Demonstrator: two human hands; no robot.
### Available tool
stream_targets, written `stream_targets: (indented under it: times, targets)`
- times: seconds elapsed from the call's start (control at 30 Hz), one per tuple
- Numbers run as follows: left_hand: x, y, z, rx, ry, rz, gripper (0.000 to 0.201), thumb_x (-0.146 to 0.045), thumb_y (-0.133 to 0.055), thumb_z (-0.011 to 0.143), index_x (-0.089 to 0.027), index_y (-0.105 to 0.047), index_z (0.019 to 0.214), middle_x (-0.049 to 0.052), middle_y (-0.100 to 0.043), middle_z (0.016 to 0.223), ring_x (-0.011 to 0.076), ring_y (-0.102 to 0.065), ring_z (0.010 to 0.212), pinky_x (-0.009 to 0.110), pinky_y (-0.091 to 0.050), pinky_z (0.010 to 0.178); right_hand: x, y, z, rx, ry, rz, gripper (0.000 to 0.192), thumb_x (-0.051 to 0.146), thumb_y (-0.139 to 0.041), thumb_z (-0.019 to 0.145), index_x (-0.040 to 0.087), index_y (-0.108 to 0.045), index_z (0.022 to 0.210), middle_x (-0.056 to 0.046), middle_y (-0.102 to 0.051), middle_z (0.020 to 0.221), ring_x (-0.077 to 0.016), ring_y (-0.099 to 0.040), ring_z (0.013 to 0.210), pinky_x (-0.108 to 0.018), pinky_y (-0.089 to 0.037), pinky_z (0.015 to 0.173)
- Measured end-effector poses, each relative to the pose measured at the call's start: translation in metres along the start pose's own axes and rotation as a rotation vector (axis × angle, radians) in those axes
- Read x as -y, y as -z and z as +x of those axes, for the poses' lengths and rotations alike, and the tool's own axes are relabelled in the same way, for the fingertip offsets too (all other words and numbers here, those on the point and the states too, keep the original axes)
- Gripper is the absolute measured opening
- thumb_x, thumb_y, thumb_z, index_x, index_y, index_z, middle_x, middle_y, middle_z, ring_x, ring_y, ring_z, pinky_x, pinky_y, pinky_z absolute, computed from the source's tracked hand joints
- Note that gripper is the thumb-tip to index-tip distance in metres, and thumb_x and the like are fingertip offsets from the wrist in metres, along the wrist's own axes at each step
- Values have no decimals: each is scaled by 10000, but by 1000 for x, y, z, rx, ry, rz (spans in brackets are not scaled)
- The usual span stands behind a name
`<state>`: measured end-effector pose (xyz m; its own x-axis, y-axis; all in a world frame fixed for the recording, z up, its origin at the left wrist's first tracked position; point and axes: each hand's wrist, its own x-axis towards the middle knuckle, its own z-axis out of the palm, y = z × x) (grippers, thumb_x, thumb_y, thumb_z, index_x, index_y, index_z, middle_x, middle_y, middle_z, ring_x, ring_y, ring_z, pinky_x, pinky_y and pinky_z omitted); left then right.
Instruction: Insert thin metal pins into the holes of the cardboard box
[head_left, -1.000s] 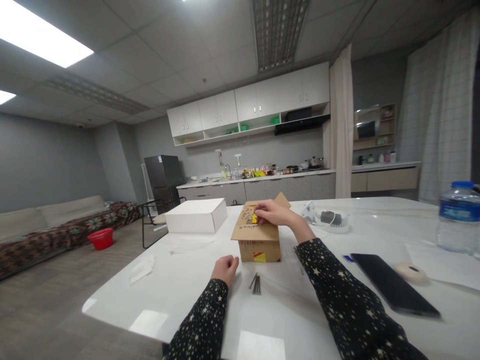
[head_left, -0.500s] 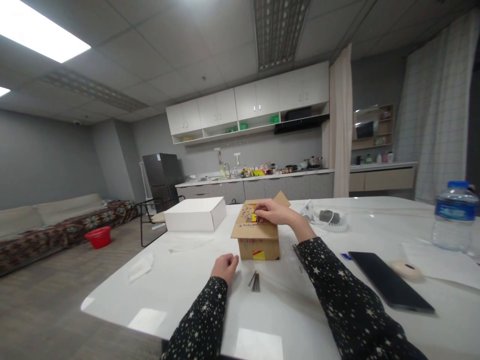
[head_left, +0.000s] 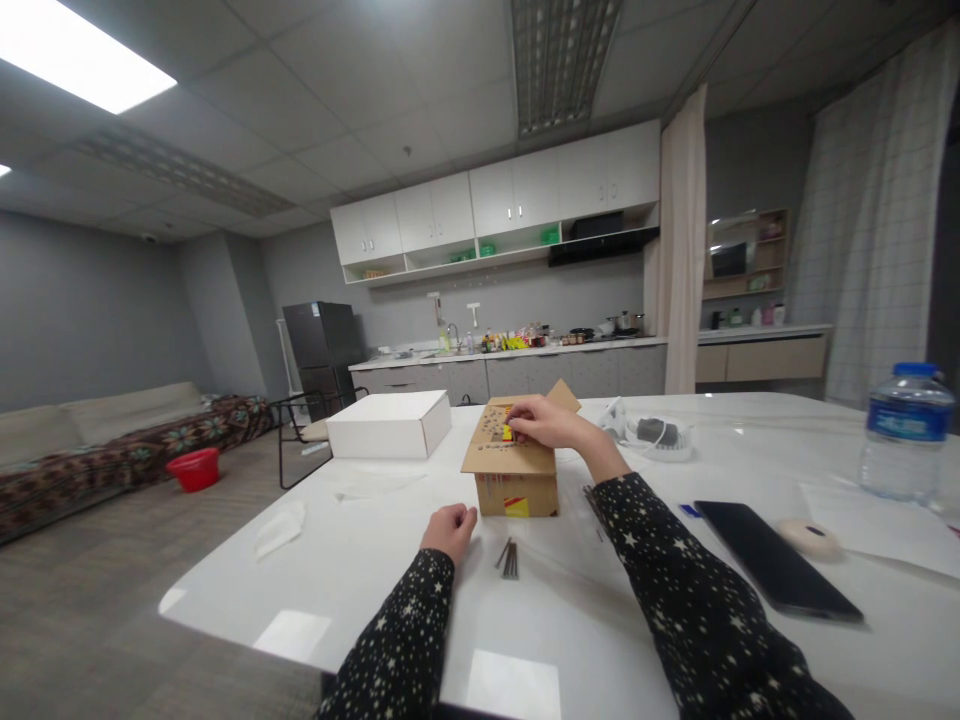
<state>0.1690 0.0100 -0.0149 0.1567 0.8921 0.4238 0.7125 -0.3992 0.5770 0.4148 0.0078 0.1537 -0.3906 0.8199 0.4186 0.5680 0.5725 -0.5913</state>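
On top of the cardboard box (head_left: 514,470), our right hand (head_left: 546,423) rests with fingers (head_left: 519,432) curled together, pinching something too small to tell. Our left hand (head_left: 450,529) lies loosely fisted on the counter (head_left: 360,560) before the box, beside the nails (head_left: 509,558).

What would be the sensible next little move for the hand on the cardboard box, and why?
Probably the right hand presses its pinched piece down into the cardboard box: its fingertips rest on the dotted top. The left hand lies beside the loose nails, seemingly ready to pick one up.
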Motion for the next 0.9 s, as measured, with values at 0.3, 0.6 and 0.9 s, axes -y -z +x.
stream_targets:
  times: [0.3,0.6,0.9]
  targets:
    - [-1,4,-2,-11,10,-26,425,-498,-426,777,-214,-304,485,-43,-344,473,115,-334,534,268,-216,554,2,-2,-1,3,-27,24,146,220,-572,867,147,-673,943,-66,-729,865,-137,-650,680,-231,-496,651]
    - [-4,3,-4,-22,18,-29,423,-497,-433,775,-214,-309,486,-43,-346,474,115,-338,536,265,-226,555,6,-1,-3,-18,-15,8,160,209,-556,872,139,-675,953,-69,-723,835,-143,-650,680,-234,-489,640]
    - [-2,3,-5,-34,8,-22,421,-490,-425,782,-213,-305,489,-45,-342,476,114,-334,532,268,-215,553,13,-1,-5,18,-96,85,203,194,-526,889,124,-677,1006,-91,-731,896,-150,-675,697,-236,-513,651]
